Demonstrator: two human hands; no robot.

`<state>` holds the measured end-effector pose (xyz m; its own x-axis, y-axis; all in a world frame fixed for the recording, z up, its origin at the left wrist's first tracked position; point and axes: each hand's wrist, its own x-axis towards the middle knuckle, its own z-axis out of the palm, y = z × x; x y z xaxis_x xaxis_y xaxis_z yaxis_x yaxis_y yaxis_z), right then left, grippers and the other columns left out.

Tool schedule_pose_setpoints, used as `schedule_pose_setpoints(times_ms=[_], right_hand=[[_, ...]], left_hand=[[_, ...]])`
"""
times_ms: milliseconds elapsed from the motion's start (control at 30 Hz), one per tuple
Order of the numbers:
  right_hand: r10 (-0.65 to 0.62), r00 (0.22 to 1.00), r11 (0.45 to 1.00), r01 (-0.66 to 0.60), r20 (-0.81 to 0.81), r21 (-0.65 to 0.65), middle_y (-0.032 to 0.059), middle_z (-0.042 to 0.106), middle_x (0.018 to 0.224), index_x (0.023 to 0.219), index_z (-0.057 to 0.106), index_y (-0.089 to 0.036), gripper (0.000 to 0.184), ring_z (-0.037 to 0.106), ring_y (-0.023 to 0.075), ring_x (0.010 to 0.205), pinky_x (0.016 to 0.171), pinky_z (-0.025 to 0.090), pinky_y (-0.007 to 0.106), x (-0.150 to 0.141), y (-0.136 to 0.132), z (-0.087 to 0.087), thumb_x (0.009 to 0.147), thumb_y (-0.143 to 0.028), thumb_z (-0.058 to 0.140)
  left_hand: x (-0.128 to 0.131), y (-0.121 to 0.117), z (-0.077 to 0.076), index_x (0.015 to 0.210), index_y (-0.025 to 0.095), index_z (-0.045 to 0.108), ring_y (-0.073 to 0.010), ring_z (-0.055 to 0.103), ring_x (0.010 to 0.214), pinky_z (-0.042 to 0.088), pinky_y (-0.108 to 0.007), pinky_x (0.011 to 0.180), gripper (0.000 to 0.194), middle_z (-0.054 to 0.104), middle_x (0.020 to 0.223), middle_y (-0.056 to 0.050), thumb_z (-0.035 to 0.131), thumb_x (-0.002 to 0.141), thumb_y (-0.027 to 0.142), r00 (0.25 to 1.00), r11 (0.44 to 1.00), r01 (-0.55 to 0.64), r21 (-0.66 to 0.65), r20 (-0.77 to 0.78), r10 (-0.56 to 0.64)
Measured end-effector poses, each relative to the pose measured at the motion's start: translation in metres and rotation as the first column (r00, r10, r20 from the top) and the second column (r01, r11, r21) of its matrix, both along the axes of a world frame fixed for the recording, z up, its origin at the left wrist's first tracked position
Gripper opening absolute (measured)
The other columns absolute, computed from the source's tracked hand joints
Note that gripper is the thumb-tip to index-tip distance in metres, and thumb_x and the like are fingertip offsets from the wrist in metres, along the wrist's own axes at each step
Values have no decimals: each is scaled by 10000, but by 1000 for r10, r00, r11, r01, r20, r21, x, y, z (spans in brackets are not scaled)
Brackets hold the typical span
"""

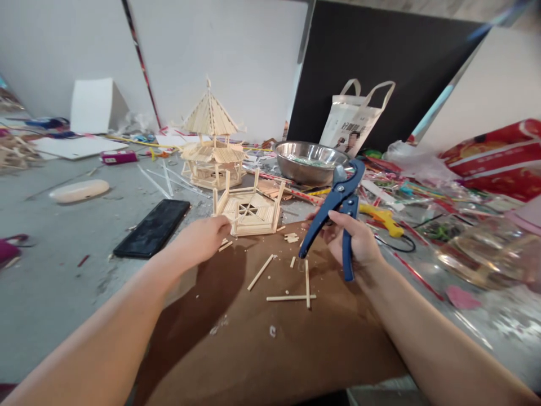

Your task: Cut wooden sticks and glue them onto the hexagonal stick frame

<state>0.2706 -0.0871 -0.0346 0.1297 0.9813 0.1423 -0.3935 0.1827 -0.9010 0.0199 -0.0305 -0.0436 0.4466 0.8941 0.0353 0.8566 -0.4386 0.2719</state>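
My right hand (353, 239) grips a blue pipe cutter (329, 211), its curved jaw pointing up and its handles spread. Left of it, my left hand (209, 239) is closed, fingertips pressed together at the left front corner of a small hexagonal stick frame (256, 230) with upright posts. Whether the fingers pinch that frame or a small piece is hidden. On the brown board (270, 361) lie loose wooden sticks (260, 272) and several short cut bits (291, 238). Behind the frame stands a two-tiered stick pavilion (211, 121) with a pointed roof.
A black phone (153, 228) and a white oval case (79, 192) lie at left. A steel bowl (310, 163) and a white bag (349, 124) stand behind. At right are a yellow glue gun (382, 219), a clear amber container (477, 254) and scattered scraps.
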Motion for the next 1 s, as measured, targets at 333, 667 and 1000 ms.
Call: schedule_pose_setpoints(times_ms=[333, 667, 1000], right_hand=[[126, 978, 992, -123, 167, -29, 14, 623, 779, 847, 532, -217, 193, 575, 211, 800, 732, 441, 383, -3, -4, -8, 656, -236, 546], [89, 943, 996, -80, 322, -42, 16, 612, 853, 882, 538, -288, 228, 563, 241, 831, 724, 439, 412, -3, -4, -11, 657, -323, 552], [29, 887, 999, -10, 460, -45, 13, 602, 709, 850, 559, -223, 241, 566, 194, 699, 679, 440, 362, -6, -7, -9, 622, -293, 595]], left_hand=[[0, -4, 7, 858, 152, 519, -193, 544, 707, 366, -268, 609, 334, 604, 808, -106, 256, 786, 345, 997, 996, 48, -80, -52, -53], [0, -6, -5, 762, 192, 571, -279, 544, 738, 367, -330, 579, 264, 601, 801, -120, 404, 687, 383, 965, 997, -40, -61, -261, 23], [4, -5, -9, 723, 173, 576, -270, 543, 723, 358, -323, 571, 271, 600, 778, -133, 371, 712, 350, 975, 997, -33, -73, -223, 16]])
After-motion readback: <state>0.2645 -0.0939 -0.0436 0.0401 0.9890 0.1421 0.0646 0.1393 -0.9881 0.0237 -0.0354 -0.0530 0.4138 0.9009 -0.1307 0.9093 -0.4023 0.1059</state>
